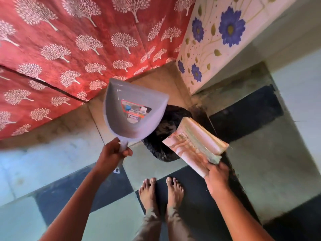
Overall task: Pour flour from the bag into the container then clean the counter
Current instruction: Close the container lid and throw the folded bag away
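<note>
My left hand [113, 151] grips the handle of a grey plastic dustpan [133, 110] with a coloured label inside its scoop. The pan is held up over the floor, mouth pointing away from me. My right hand [217, 178] holds a folded stack of paper or a thin booklet [196, 145] by its near edge, tilted beside the dustpan. Below and between the two sits a black bin lined with a black bag [163, 134], partly hidden by both. No flour bag, container or counter is in view.
A red curtain with white tree prints [78, 46] hangs at the left and back. A white panel with blue flowers [217, 40] stands at the right. The floor has pale and black tiles [260, 153]. My bare feet [161, 190] stand just behind the bin.
</note>
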